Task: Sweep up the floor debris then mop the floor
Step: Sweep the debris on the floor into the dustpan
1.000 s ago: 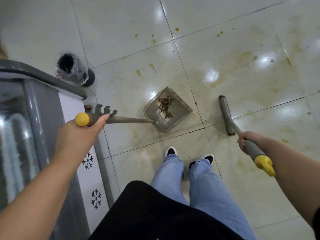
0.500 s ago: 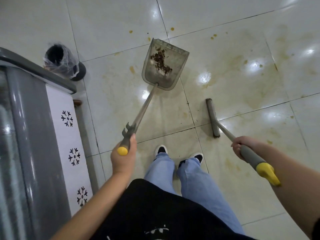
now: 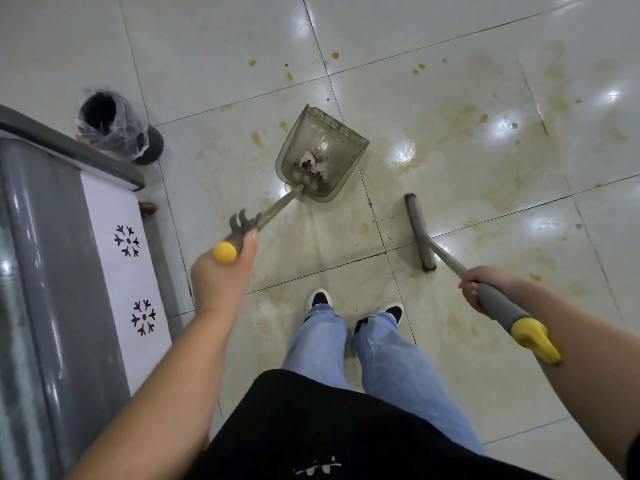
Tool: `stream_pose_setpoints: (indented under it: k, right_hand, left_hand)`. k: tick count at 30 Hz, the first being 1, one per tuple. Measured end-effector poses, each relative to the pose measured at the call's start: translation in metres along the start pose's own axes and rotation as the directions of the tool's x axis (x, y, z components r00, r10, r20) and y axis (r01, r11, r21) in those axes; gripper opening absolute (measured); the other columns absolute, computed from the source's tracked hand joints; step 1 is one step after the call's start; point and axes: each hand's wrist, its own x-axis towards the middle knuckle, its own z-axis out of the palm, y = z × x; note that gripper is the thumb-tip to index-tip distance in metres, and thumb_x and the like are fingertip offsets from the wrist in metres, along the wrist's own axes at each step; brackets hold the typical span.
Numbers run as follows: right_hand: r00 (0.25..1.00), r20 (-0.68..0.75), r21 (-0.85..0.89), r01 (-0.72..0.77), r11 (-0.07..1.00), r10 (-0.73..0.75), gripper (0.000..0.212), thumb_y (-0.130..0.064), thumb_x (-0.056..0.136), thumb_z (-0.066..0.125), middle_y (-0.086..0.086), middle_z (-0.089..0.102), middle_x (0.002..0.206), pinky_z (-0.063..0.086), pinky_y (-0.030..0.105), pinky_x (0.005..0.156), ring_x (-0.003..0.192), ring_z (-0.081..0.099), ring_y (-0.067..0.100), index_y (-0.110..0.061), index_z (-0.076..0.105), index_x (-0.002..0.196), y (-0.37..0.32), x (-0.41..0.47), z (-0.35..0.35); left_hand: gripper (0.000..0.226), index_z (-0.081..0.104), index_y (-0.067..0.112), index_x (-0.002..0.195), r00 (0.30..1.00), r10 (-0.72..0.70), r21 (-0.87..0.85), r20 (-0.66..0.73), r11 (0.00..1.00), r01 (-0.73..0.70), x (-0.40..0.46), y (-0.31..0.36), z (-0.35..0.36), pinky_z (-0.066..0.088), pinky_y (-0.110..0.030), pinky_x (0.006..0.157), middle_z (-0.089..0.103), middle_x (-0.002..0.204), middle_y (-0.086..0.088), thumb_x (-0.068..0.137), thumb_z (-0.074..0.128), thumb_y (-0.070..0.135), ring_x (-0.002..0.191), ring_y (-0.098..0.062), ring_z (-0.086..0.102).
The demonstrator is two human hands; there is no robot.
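My left hand grips the yellow-tipped end of a long-handled grey dustpan. The translucent pan hangs tilted above the tiles ahead of my feet, with brown and white debris gathered near its handle end. My right hand grips the grey handle of a broom, whose narrow head rests on the floor to the right of the pan. A yellow cap ends the broom handle by my forearm. Yellowish stains and brown spots cover the pale tiled floor.
A small black bin lined with a clear plastic bag stands on the floor at the upper left. A grey and white chest freezer with snowflake marks fills the left side. My shoes and jeans are just below the pan.
The dustpan has swung back toward me and lowered, and its debris has slid to the handle end. My left hand rose and shifted right. The broom barely moved.
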Motion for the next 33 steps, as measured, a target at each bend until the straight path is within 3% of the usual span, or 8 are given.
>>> stream_pose_setpoints:
  k: [6,11,15,20,24,28,31,33]
  right_hand:
    - [0.999,-0.025,0.027,0.028,0.999,-0.027,0.034,-0.004,0.093,0.037,0.001,0.036,0.027,0.037,0.01,0.029,0.018,0.036,0.011,-0.013,0.034,0.061,-0.001,-0.004,-0.007]
    - [0.997,-0.063,0.004,0.049,0.999,-0.049,0.033,-0.002,0.093,0.037,0.003,0.035,0.026,0.035,0.009,0.028,0.018,0.035,0.012,-0.012,0.033,0.061,-0.003,-0.004,-0.012]
    - [0.991,-0.084,-0.028,0.098,0.995,-0.1,0.032,0.001,0.091,0.037,0.003,0.034,0.026,0.035,0.011,0.029,0.017,0.034,0.012,-0.012,0.032,0.062,-0.01,0.001,-0.007]
    - [0.983,-0.073,-0.198,0.15,0.969,-0.167,0.029,0.004,0.088,0.034,0.004,0.035,0.026,0.038,0.013,0.031,0.019,0.035,0.013,-0.01,0.032,0.062,-0.026,0.011,0.022]
    - [0.988,0.016,-0.364,0.147,0.92,-0.152,0.021,0.001,0.088,0.036,0.002,0.043,0.029,0.041,0.014,0.033,0.022,0.042,0.011,-0.007,0.038,0.068,-0.033,0.007,0.059]
    - [0.985,0.132,-0.446,0.158,0.881,-0.11,0.013,0.003,0.087,0.038,0.003,0.046,0.031,0.043,0.015,0.035,0.024,0.044,0.011,-0.007,0.04,0.094,-0.014,-0.008,0.092]
    - [0.971,0.209,-0.452,0.204,0.868,-0.119,0.05,0.005,0.087,0.035,0.007,0.041,0.048,0.041,0.016,0.036,0.035,0.04,0.014,-0.01,0.03,0.135,-0.005,-0.019,0.094]
    - [0.965,0.219,-0.457,0.229,0.859,-0.141,0.058,0.007,0.089,0.035,0.007,0.037,0.045,0.037,0.014,0.034,0.034,0.037,0.013,-0.01,0.022,0.143,-0.009,-0.029,0.076]
  left_hand:
    - [0.046,0.05,0.02,0.051,0.997,0.066,0.174,0.028,0.982,-0.07,0.02,0.054,-0.054,0.039,-0.029,0.056,0.051,0.052,0.0,0.072,0.067,0.058,0.057,-0.026,0.051]
    - [0.047,0.055,0.02,0.054,0.973,0.15,0.371,0.178,0.905,-0.207,0.015,0.086,-0.056,0.044,-0.031,0.058,0.054,0.058,-0.002,0.071,0.064,0.063,0.063,-0.026,0.053]
    - [0.045,0.058,0.017,0.059,0.978,0.091,0.374,0.187,0.914,-0.157,0.015,0.096,-0.049,0.044,-0.032,0.061,0.055,0.059,-0.006,0.073,0.063,0.059,0.068,-0.031,0.058]
    - [0.037,0.065,0.017,0.071,0.931,0.077,0.404,0.358,0.886,-0.229,0.013,0.114,-0.03,0.046,-0.031,0.066,0.063,0.072,-0.003,0.074,0.064,0.055,0.073,-0.025,0.058]
    - [0.035,0.059,0.019,0.063,0.925,0.059,0.394,0.375,0.893,-0.217,0.029,0.132,-0.03,0.032,-0.024,0.047,0.047,0.053,-0.003,0.076,0.065,0.051,0.047,-0.022,0.044]
    - [0.037,0.056,0.019,0.061,0.919,0.071,0.4,0.388,0.885,-0.237,0.032,0.13,-0.029,0.03,-0.023,0.046,0.044,0.051,-0.002,0.075,0.064,0.053,0.045,-0.022,0.044]
    - [0.04,0.056,0.016,0.06,0.921,0.067,0.431,0.384,0.869,-0.242,0.03,0.134,-0.028,0.033,-0.023,0.047,0.048,0.053,-0.004,0.075,0.064,0.052,0.05,-0.021,0.049]
    - [0.04,0.055,0.017,0.058,0.919,0.067,0.438,0.389,0.864,-0.249,0.031,0.135,-0.033,0.033,-0.023,0.047,0.049,0.053,-0.004,0.075,0.065,0.052,0.05,-0.021,0.049]
